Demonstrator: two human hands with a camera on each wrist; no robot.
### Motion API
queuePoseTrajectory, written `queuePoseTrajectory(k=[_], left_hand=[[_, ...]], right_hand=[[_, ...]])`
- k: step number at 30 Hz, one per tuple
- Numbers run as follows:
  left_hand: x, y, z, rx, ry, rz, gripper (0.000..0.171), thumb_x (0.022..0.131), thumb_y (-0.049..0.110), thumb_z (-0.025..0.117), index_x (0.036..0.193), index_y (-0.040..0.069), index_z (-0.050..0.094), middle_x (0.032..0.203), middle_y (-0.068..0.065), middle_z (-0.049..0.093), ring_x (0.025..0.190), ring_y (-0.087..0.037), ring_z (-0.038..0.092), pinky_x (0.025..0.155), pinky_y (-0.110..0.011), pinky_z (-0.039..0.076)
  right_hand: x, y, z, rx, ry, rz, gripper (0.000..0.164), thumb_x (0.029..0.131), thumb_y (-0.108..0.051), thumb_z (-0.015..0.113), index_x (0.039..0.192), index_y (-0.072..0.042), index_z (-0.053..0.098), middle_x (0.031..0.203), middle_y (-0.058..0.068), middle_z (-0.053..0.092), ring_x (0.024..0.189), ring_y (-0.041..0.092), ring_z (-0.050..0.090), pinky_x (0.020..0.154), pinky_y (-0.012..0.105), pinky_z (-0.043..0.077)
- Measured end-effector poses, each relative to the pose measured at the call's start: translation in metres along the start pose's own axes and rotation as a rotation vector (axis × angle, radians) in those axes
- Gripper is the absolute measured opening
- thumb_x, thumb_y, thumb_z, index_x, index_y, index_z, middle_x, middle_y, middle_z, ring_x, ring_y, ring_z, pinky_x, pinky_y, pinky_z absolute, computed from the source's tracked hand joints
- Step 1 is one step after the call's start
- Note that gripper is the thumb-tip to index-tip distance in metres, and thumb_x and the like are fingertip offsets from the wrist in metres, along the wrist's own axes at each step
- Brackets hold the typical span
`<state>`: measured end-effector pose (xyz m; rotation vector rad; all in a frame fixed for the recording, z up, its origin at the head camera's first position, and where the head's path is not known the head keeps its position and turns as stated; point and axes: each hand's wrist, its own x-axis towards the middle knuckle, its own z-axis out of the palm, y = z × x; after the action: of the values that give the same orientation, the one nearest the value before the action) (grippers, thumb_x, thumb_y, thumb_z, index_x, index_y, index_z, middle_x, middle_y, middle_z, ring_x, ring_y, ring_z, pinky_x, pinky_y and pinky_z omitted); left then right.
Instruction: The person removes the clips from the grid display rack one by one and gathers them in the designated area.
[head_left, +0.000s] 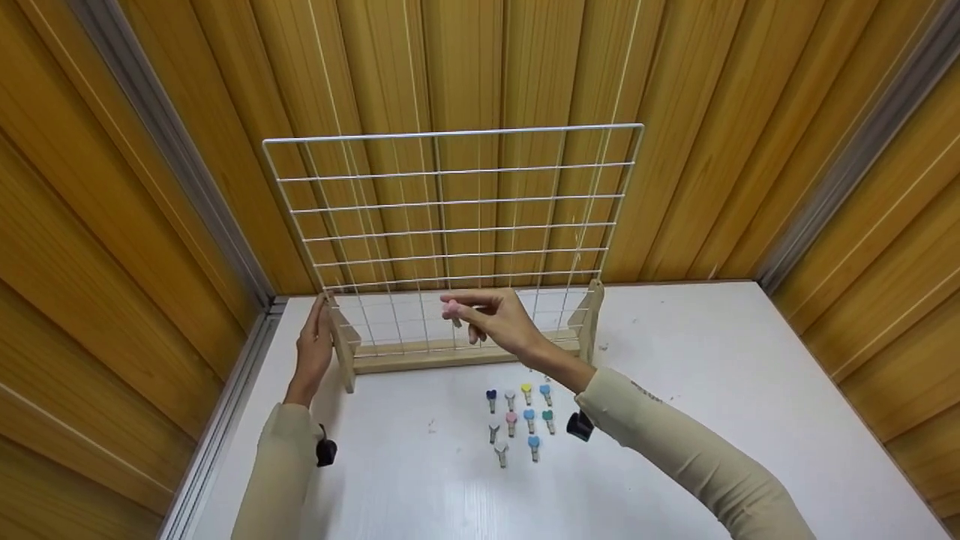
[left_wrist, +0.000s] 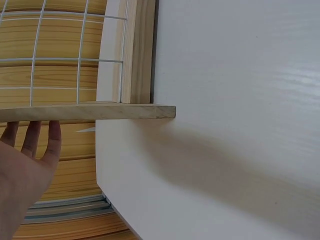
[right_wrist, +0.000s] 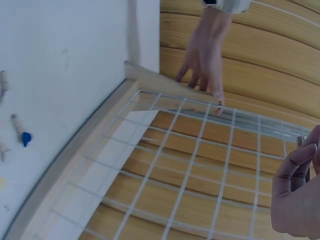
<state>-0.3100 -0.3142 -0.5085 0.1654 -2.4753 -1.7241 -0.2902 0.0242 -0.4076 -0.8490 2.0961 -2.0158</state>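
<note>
A white wire grid (head_left: 450, 172) stands upright in a wooden base (head_left: 435, 363) at the back of the white table. My left hand (head_left: 315, 349) rests its fingertips against the outer side of the base's left wooden support (left_wrist: 100, 113), fingers extended. In front of the grid, my right hand (head_left: 504, 321) pinches a small wooden clothespin with a pink top (head_left: 451, 308) between thumb and forefinger. That clothespin is mostly hidden by the fingers in the right wrist view. Loose mini clothespins with heart tops, among them a dark blue one (head_left: 491, 400) and a yellow one (head_left: 526, 391), lie below the right forearm.
Wood-patterned panels (head_left: 750, 150) enclose the white tabletop (head_left: 390, 465) at the back and both sides. A metal rail (head_left: 225, 427) runs along the left edge. Small pale scraps (head_left: 432, 426) lie scattered on the table.
</note>
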Motion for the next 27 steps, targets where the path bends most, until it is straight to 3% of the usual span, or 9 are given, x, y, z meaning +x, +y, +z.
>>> queuePoseTrajectory(k=[9,16,19,27], left_hand=[[0.0,-0.001,-0.003,0.029,0.016,-0.008,0.061,0.111,0.051,0.021,0.166,0.03,0.006,0.174,-0.005,0.009,0.16,-0.035,0.012,0.129,-0.055,0.017],[0.003,-0.001,0.0,0.031,0.026,-0.002,0.059,0.112,0.049,0.022,0.166,0.029,0.008,0.173,-0.007,0.013,0.159,-0.036,0.016,0.128,-0.055,0.02],[0.004,-0.001,0.002,0.033,0.024,-0.005,0.06,0.112,0.05,0.022,0.166,0.03,0.007,0.173,-0.006,0.012,0.159,-0.035,0.015,0.129,-0.055,0.019],[0.003,-0.001,0.001,0.049,0.032,0.0,0.059,0.111,0.051,0.022,0.166,0.033,0.008,0.173,-0.005,0.011,0.159,-0.034,0.013,0.129,-0.054,0.017]], right_hand=[[-0.027,0.034,-0.025,-0.011,0.042,0.107,0.03,0.102,-0.01,0.063,0.127,0.006,0.068,0.105,0.016,0.078,0.059,0.006,0.057,0.056,0.016,0.05],[-0.049,0.055,-0.041,0.001,0.119,0.21,0.032,0.102,-0.019,0.066,0.126,0.001,0.069,0.103,0.006,0.079,0.061,0.007,0.058,0.058,0.017,0.05],[-0.059,0.065,-0.046,0.008,0.146,0.248,0.031,0.101,-0.019,0.067,0.124,0.002,0.069,0.102,0.007,0.079,0.059,0.006,0.059,0.057,0.018,0.05],[-0.082,0.085,-0.061,-0.039,0.158,0.315,0.034,0.1,-0.024,0.069,0.123,0.002,0.069,0.1,-0.001,0.077,0.061,0.006,0.058,0.059,0.018,0.049]])
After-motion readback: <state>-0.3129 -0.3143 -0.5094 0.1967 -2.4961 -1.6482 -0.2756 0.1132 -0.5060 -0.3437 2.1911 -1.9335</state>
